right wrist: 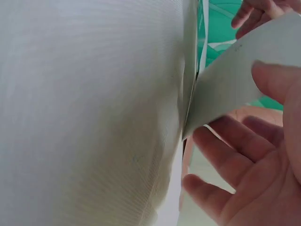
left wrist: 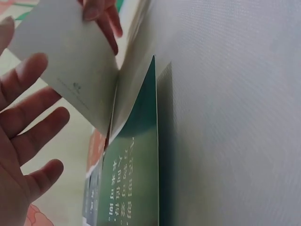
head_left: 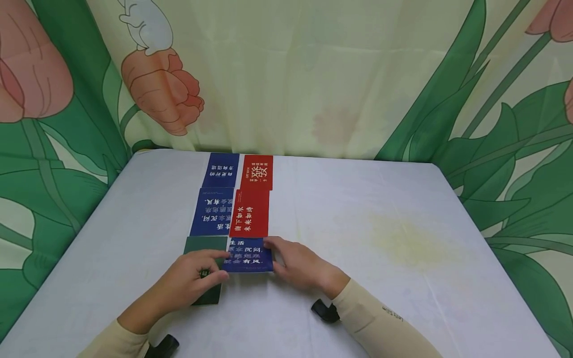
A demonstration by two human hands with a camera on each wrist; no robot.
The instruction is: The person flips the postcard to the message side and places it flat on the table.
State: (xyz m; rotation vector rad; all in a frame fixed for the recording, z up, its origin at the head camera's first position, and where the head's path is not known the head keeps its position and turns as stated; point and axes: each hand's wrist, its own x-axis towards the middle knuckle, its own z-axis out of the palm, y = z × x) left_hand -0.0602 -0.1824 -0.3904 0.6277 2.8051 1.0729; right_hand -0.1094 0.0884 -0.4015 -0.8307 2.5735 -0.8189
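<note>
A blue card (head_left: 248, 263) with white writing is tilted up off the table in front of the person. My right hand (head_left: 297, 261) pinches its right side. The card's pale back (left wrist: 70, 61) shows in the left wrist view, with the right thumb on it. My left hand (head_left: 197, 276) is at the card's left edge, fingers fairly straight and spread, fingertips right at the edge. Under the left hand lies a green card (head_left: 208, 296), partly covered by that hand. Beyond the blue card lies a red card (head_left: 249, 214), and left of that another blue card (head_left: 210, 211).
Farther back lie a blue card (head_left: 221, 170) and a red card (head_left: 257, 172), forming two columns with the nearer ones. All rest on a white-covered table (head_left: 358, 209). A floral curtain (head_left: 286, 74) hangs behind its far edge.
</note>
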